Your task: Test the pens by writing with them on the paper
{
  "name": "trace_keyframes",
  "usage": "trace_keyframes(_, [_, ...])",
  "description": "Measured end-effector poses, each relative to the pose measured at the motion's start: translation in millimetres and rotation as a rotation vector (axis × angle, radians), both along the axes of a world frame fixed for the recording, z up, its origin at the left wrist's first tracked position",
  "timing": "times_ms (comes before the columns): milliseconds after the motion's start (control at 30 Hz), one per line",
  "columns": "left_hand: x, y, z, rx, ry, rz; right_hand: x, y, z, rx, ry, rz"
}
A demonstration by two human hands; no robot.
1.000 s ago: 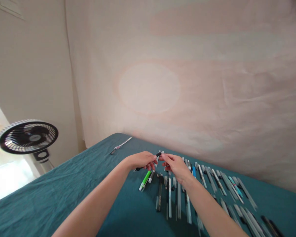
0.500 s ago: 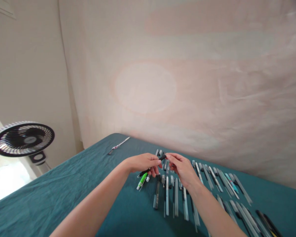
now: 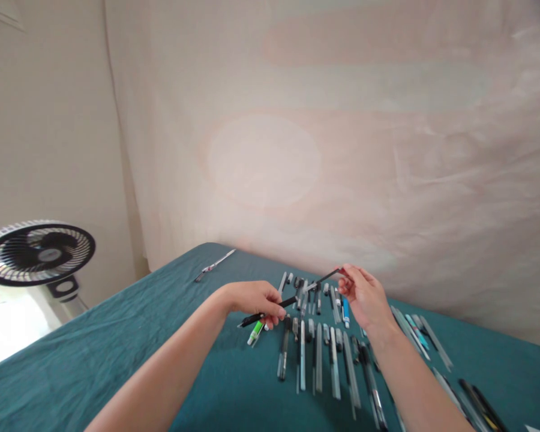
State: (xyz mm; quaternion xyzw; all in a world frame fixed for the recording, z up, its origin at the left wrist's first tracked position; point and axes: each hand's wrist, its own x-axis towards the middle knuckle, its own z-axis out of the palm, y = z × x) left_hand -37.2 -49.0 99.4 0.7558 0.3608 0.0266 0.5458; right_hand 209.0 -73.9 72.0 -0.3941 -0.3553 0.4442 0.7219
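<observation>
In the head view, grips a black pen barrel (image 3: 252, 320) with closed thumb and fingers of the left hand (image 3: 261, 299), above the green cloth (image 3: 171, 306); pinches a thin rod (image 3: 327, 276) by its far end in the right hand (image 3: 365, 298). Looks mostly pulled apart — unclear whether wholly separated. Slants from lower left to upper right, with narrow end leftward — nearly in line with the rod.

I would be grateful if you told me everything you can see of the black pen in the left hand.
The black pen has a slim, dark barrel that looks like plastic, with a paler tip at its lower left end. It is held aslant above the teal cloth, gripped midway between the thumb and fingers of the left hand. Its upper end lines up with a thin rod, whether joined I cannot tell, pinched at its far end by the right hand.
</observation>
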Motion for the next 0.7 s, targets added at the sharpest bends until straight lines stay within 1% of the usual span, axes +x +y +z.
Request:
trace_keyframes(67, [-5,3,1.1,0.022,0.004,0.023,6,1,2.0,-0.003,0.029,-0.032])
trace_keyframes(133, [-6,5,2.8,0.058,-0.013,0.082,5,-1,2.9,-0.011,0.028,-0.024])
trace_keyframes(233, [0,4,5.2,0.107,-0.063,0.186,-10,-5,0.1,-0.053,-0.062,0.086])
trace_keyframes(300, [7,0,5.5,0.116,-0.097,0.22,-26,-8,-5.3,-0.102,-0.147,0.184])
trace_keyframes(400, [18,-7,3.0,0.141,-0.129,0.209,-49,-11,-16.1,-0.16,-0.205,0.264])
trace_keyframes(500, [25,-11,-0.9,0.211,-0.113,0.194,-63,-11,-24.1,-0.186,-0.185,0.279])
trace_keyframes(600, [26,-10,-2.5,0.226,-0.077,0.184,-66,-12,-25.1,-0.192,-0.191,0.269])
trace_keyframes(700, [20,-4,-2.3,0.242,-0.012,0.183,-64,-14,-21.5,-0.203,-0.246,0.26])
